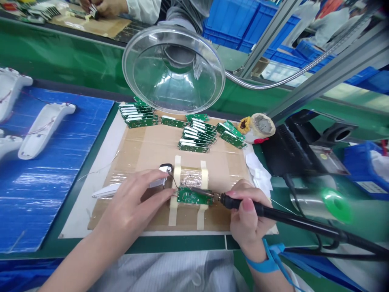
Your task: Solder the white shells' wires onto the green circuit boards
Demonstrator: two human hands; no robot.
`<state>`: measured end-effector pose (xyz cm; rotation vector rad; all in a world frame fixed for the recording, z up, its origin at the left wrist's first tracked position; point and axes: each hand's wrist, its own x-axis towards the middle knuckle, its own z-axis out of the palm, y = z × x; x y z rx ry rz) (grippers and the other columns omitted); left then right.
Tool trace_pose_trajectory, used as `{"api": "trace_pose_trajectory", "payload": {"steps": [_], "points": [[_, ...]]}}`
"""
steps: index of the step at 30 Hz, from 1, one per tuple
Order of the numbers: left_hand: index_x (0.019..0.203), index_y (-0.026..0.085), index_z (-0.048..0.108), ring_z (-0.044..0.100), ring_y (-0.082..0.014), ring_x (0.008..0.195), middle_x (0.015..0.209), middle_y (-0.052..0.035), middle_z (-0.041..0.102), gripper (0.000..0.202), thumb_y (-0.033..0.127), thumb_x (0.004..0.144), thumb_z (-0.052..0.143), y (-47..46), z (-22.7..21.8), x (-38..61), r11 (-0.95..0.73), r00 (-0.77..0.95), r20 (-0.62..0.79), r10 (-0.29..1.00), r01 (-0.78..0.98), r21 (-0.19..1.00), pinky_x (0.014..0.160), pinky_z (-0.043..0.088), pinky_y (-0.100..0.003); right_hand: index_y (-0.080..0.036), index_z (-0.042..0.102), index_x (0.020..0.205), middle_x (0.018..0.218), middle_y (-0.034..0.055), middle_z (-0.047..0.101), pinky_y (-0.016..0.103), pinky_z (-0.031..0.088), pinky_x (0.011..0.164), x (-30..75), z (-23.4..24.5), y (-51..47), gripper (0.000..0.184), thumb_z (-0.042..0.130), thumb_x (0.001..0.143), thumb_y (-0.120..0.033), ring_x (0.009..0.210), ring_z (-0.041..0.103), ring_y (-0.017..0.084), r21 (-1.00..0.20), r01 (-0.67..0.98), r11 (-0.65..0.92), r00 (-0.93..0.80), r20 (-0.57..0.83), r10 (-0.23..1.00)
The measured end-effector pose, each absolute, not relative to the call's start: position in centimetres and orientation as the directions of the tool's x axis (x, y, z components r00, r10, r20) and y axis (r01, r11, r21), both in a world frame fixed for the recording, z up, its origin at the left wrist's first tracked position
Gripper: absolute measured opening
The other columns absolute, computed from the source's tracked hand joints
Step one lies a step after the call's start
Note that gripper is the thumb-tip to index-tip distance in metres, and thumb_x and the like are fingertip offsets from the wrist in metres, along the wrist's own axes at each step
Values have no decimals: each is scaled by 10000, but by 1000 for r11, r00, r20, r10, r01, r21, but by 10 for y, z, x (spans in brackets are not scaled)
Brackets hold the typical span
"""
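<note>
A green circuit board (194,196) lies in a jig with two pale tape strips (173,213) on the brown work mat. My right hand (251,215) is closed around the black handle of a soldering iron (240,204); its tip reaches over the board's upper edge. My left hand (130,200) lies across a white plastic housing (106,190), fingers curled over it, thumb tip by the board's left end. A thin dark wire (174,178) runs from the housing's dark end (165,167) to the board. The fingers' undersides are hidden.
Stacked circuit boards (197,136) line the mat's back, below a clear round magnifier lens (173,73). More white housings (45,129) lie on a blue sheet (54,194) at left. A sponge pot (259,126), white tissue (259,174) and solder spool (322,205) stand right. A co-worker's hands (105,7) work beyond.
</note>
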<state>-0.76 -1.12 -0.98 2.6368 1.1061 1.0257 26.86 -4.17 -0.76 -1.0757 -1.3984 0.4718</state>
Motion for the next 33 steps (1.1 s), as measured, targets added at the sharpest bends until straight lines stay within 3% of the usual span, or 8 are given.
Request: {"api": "trace_pose_trajectory", "payload": {"steps": [5,11,21,33], "points": [[1278,144,713,683,-255,1191,1146,-75,784,226,38,1108,607,-5,-8,-8,-787,558,566,606,526,323,1026,593,-438,-273,777,977,724,9,681,335,435,512,269,-8,-43,206,620,1105,-313,613,601,179,-823,335,460,158,530,833],[1173,140,719,696,-263,1191,1092,-46,818,148,43,1064,698,-4,-10,2,-777,521,597,610,542,321,1028,602,-438,-269,774,1001,693,-8,655,331,482,534,270,-11,-42,179,620,1093,-276,583,582,172,-809,339,480,119,543,831],[1078,182,713,638,-369,1305,1329,-141,674,101,87,1059,686,-7,-1,11,-693,486,526,698,642,327,1003,607,-541,-266,768,1043,772,-3,733,323,520,591,268,-10,-39,144,636,1079,-223,626,631,162,-792,358,494,-7,527,850],[1040,191,706,604,-349,1343,1395,-144,625,150,121,1106,591,-8,8,13,-630,477,419,772,656,415,1049,577,-548,-268,762,1033,793,11,758,313,513,564,268,-7,-38,125,652,1069,-222,648,656,173,-779,385,495,-52,517,854]]}}
